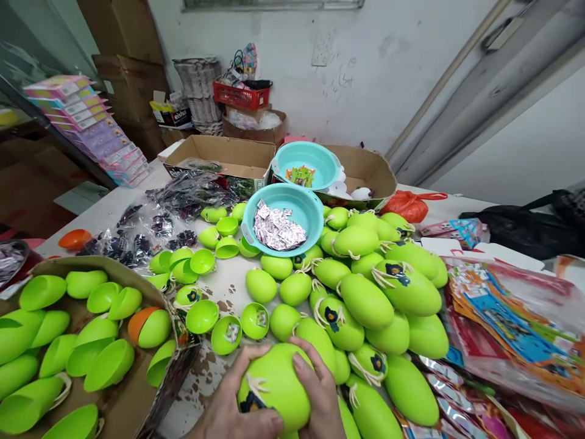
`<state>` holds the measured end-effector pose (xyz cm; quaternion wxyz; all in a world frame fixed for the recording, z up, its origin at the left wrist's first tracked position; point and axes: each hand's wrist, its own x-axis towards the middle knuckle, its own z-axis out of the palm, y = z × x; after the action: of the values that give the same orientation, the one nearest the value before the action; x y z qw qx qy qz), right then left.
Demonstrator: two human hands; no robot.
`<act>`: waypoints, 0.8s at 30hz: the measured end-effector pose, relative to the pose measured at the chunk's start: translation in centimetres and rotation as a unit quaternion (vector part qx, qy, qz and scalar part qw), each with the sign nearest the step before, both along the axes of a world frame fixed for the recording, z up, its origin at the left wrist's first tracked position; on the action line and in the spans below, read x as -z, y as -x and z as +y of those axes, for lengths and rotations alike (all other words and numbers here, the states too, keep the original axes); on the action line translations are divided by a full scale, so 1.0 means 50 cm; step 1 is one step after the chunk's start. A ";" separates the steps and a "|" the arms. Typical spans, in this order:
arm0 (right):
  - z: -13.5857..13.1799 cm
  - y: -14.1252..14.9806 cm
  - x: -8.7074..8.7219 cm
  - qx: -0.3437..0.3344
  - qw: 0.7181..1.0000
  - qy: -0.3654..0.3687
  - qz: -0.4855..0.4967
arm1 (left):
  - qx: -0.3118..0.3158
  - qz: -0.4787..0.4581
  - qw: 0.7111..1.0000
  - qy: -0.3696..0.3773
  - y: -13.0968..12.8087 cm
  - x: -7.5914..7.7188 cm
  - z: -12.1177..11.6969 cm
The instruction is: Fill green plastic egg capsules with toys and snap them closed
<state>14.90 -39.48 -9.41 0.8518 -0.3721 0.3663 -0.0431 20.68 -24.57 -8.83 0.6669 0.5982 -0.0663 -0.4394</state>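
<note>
Both hands grip one closed green plastic egg [278, 381] at the bottom middle of the view. My left hand [231, 405] wraps its left side, thumb across the lower front. My right hand [320, 390] presses on its right side, fingers curled over the top. The egg carries a dark flower mark and a cream claw-shaped handle. Just beyond it lie open green egg halves [228, 334], two with small packets inside. A heap of closed green eggs [365, 299] spreads to the right.
A cardboard box [98, 263] of empty green halves sits at the left. Two teal bowls stand behind: one [304, 210] with small sachets, one [320, 160] with coloured bits. Dark toy bags [183, 195], cardboard trays and printed packaging [512, 317] ring the table.
</note>
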 end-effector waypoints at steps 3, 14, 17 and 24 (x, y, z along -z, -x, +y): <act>-0.027 -0.031 0.005 -0.001 0.999 0.004 0.034 | 0.008 -0.097 0.995 -0.032 -0.007 0.023 -0.021; -0.234 -0.182 0.073 -0.167 0.579 0.798 0.008 | -0.097 -0.198 0.973 -0.068 -0.166 0.152 -0.324; -0.248 -0.211 0.096 -0.267 0.485 0.830 0.069 | -0.069 -0.216 0.968 -0.109 -0.186 0.179 -0.342; -0.248 -0.251 0.100 -0.247 0.421 0.871 0.057 | -0.017 -0.249 0.953 -0.172 -0.193 0.152 -0.221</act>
<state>27.46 -51.87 -14.40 0.0241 -0.9914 0.0733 -0.1058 30.31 -35.63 -16.40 0.5238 0.7953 -0.1433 -0.2695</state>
